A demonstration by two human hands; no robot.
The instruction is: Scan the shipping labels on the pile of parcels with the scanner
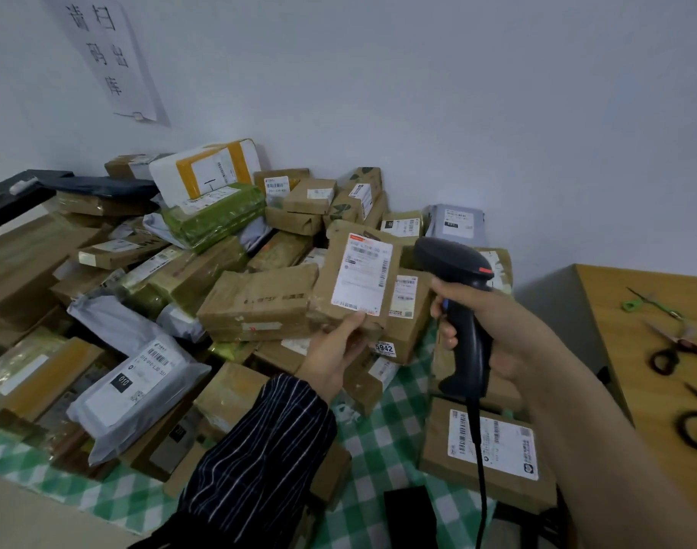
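The pile of parcels point(149, 271) fills the counter point(382, 441) from the far wall to the near edge, mostly brown boxes with some grey and green bags among them. It lies on a green checked cloth, and I see no separate stack of finished ones. A wooden side counter point(636, 311) at the right carries scissors point(671, 350). In the middle, above the heap, I have one brown parcel point(331, 279) tipped up toward the camera. My left hand point(335, 350) holds it with fingers clamped on its lower edge and the thumb on the front. Just right of it my right hand point(493, 326) holds the scanner point(463, 311), fingers wrapped round the grip. The scanner's head sits close beside the parcel's white shipping label point(364, 271), nearly level with it. I judge this scan is about to happen. Nothing marks which labels are already done, so most of the heap looks left to do.
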